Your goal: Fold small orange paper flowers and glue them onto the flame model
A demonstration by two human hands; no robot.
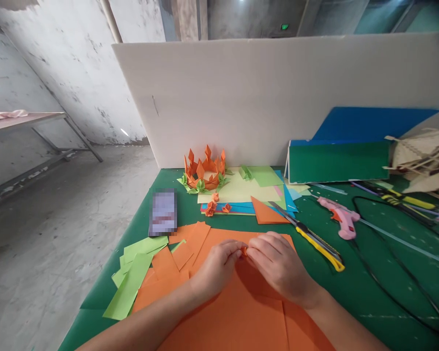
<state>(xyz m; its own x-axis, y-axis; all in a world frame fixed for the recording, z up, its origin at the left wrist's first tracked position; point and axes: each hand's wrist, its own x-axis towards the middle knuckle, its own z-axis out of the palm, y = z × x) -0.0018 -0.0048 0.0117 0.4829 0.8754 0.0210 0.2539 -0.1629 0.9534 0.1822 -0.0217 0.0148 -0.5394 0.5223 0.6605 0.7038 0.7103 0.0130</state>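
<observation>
Over the large orange paper sheets (230,312), my left hand (219,261) and my right hand (278,261) meet fingertip to fingertip. Both are closed in a pinch on a small folded piece of orange paper (244,251), mostly hidden by the fingers. Beyond them, several small orange paper flowers (211,207) lie by the stacked coloured paper. An orange paper crown (205,173) with pointed tips and green paper leaves stands at the back. A folded orange paper triangle (267,212) lies just past my right hand.
A yellow utility knife (314,243) lies with its blade out, right of the sheets. Farther right are a pink glue gun (340,217) and its black cord. Green paper strips (131,282) and a phone (163,212) sit left. A white board (241,97) stands behind.
</observation>
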